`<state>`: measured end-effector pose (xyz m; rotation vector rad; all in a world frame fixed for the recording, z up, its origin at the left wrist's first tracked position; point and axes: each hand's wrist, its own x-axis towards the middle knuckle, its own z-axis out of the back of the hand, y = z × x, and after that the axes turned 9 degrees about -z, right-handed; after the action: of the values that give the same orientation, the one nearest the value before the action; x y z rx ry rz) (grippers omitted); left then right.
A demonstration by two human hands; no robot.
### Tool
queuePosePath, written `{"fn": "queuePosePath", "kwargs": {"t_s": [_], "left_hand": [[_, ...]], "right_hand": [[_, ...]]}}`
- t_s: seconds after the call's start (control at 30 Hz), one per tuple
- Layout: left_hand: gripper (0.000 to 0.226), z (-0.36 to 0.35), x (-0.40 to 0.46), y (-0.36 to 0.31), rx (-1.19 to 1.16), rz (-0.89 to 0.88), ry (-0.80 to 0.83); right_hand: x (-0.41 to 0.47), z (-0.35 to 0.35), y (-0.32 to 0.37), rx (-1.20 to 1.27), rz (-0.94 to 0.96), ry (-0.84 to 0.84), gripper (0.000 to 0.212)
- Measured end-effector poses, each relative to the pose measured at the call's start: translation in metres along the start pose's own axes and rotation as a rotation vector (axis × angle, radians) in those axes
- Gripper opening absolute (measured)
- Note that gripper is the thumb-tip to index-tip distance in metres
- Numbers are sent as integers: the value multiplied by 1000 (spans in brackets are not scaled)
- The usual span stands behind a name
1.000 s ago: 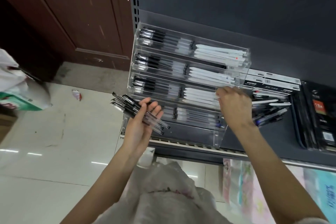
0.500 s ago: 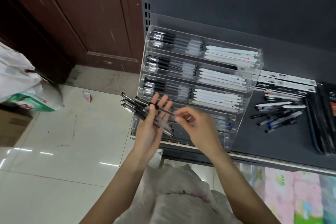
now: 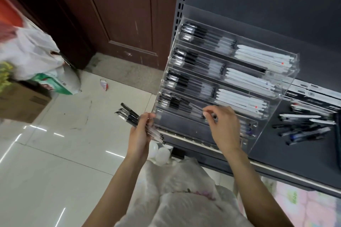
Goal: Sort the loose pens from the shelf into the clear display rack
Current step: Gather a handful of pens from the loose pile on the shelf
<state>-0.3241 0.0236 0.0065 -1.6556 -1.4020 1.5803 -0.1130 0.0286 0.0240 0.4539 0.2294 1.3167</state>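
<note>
Shelf (image 3: 304, 155) edge under clear rack (image 3: 273, 97)

Clear tiered display rack (image 3: 276, 86) half-filled with black and white pens; loose pens (image 3: 302, 129) scattered on shelf beside it.

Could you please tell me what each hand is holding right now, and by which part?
The left hand grips a bundle of black-capped clear pens around their clear barrels. The right hand pinches one clear pen near its rear end.
</note>
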Motion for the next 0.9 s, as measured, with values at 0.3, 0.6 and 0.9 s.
{"fn": "queuePosePath", "kwargs": {"t_s": [0.3, 0.6, 0.9], "left_hand": [[29, -14, -2, 0, 27, 40, -19], [24, -28, -7, -7, 57, -58, 75], [27, -34, -15, -6, 174, -164, 182]], "right_hand": [[20, -27, 6, -360, 276, -67, 30], [-10, 3, 51, 211, 169, 295, 16], [-14, 9, 39, 537, -94, 488, 12]]}}
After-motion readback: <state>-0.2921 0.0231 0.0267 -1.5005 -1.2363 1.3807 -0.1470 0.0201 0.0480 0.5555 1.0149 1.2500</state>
